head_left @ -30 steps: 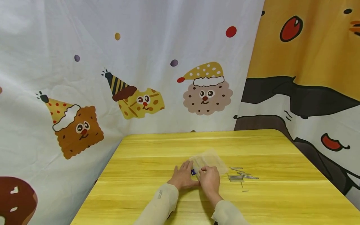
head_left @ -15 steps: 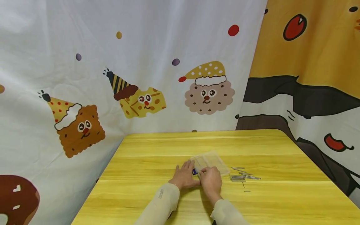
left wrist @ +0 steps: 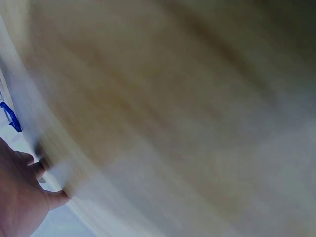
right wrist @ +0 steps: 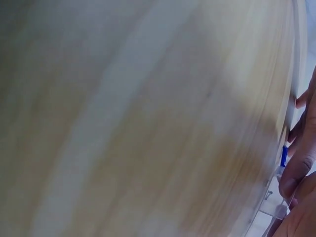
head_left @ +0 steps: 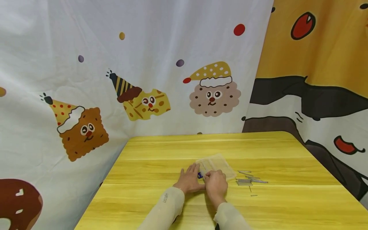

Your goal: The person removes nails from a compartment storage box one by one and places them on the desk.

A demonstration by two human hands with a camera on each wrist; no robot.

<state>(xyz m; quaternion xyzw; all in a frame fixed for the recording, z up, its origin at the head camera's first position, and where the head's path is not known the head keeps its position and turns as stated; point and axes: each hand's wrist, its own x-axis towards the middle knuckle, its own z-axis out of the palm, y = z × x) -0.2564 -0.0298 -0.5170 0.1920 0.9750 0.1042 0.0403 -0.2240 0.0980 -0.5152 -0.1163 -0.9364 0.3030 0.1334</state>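
Note:
A clear plastic box (head_left: 222,163) with compartments lies on the table, a blue latch (head_left: 200,175) showing at its near left side. My left hand (head_left: 188,181) rests along that side with fingers spread. At the box's near edge, my right hand (head_left: 216,187) has its fingers curled, thumb and fingertips pinching the edge; the hand hides most of that spot. In the right wrist view a small nail (right wrist: 268,194) shows in a compartment beside the thumb. The left wrist view catches the blue latch (left wrist: 11,117) beyond the left fingers.
Several long metal nails (head_left: 244,182) lie in a loose pile right of the box. Two small nails sit nearer me, one a short nail (head_left: 254,195). The yellow wooden table (head_left: 161,148) meets a cartoon-printed curtain (head_left: 155,38) at its far edge.
The head view has shifted slightly, so everything appears a little further right. Both hands keep their places at the box, and the nail pile is unchanged.

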